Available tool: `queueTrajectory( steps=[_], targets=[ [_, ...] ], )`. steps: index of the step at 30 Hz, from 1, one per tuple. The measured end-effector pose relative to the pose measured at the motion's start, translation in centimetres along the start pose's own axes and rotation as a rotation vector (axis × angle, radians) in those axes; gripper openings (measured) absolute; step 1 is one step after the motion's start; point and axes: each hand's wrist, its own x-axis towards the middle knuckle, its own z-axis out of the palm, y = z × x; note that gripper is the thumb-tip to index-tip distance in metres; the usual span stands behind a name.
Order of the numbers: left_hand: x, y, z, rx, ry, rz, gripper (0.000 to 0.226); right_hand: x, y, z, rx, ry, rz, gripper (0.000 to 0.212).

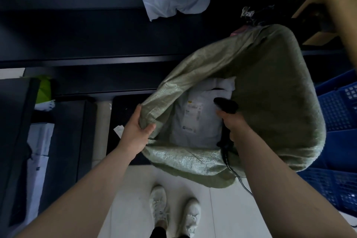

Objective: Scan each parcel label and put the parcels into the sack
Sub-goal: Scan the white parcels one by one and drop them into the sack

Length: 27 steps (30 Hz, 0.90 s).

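Note:
A green woven sack [270, 87] stands open on the floor in front of me. My left hand [135, 129] grips the sack's left rim and holds the mouth open. Inside lies a white parcel [193, 133] with its printed label [193, 112] facing up. My right hand [233, 121] is over the sack's mouth, shut on a black handheld scanner [226, 105] whose head points toward the label. The scanner's cable [231, 168] trails down over the near rim.
Dark shelving [116, 31] runs across the back, with a white bag [173, 6] on a shelf. Blue plastic crates [336, 141] stand to the right. White parcels [38, 150] lie on the left. My white shoes [173, 210] stand on light floor tiles.

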Motion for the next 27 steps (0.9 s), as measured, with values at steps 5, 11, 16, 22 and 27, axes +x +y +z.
queueTrajectory(
  steps=[5,11,16,22,27],
  targets=[
    [-0.6,-0.5,1.2,0.055,0.009,-0.010,0.082,-0.7,1.8,-2.0,-0.030,-0.059,0.014,0.041],
    [-3.0,1.3,0.5,0.260,-0.007,0.023,0.066,-6.3,1.2,-5.1,-0.045,-0.098,-0.116,0.032],
    [-7.3,6.2,0.5,0.544,-0.100,0.108,0.054,-14.8,0.1,-9.6,-0.093,-0.059,-0.272,0.011],
    [-16.7,14.3,3.7,0.863,-0.215,0.503,0.045,-26.2,1.0,-17.9,-0.130,0.040,-0.325,0.013],
    [-25.3,21.0,9.3,1.060,-0.283,0.872,0.038,-33.4,4.0,-27.0,-0.087,0.143,-0.325,0.014]
  ],
)
